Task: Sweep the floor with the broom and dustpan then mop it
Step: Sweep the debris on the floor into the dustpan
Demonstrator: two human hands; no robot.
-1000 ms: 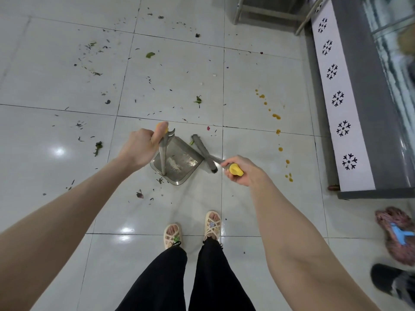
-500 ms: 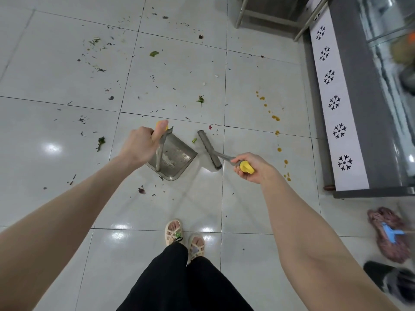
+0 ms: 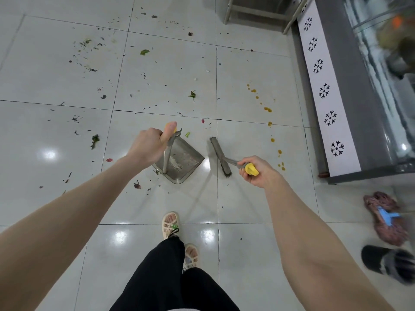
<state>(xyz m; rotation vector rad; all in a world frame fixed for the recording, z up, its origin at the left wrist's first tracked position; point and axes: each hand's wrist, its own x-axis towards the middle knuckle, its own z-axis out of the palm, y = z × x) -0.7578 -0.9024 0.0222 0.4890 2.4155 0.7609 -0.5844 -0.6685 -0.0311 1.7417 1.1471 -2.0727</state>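
Observation:
My left hand (image 3: pixel 150 146) grips the yellow-tipped handle of a grey dustpan (image 3: pixel 182 162) that stands on the white tiled floor (image 3: pixel 247 203) in front of me. My right hand (image 3: pixel 258 171) grips the yellow end of a broom handle. The grey broom head (image 3: pixel 220 156) sits on the floor just right of the pan, apart from it. Small leaves and dark scraps (image 3: pixel 94 140) lie scattered over the tiles, mostly ahead and to the left. A trail of yellow drops (image 3: pixel 268 110) runs down the right side.
A grey cabinet with a white snowflake strip (image 3: pixel 325 102) lines the right side. A pink mop head (image 3: pixel 385 216) and a dark slipper (image 3: pixel 386 262) lie at the lower right. Metal frame legs (image 3: pixel 229 10) stand at the top. My sandalled feet (image 3: pixel 170 224) are below the pan.
The broom head has swung away from the dustpan to the right, and my right hand moved right with it. I have stepped forward; the dustpan stays in my left hand's grip.

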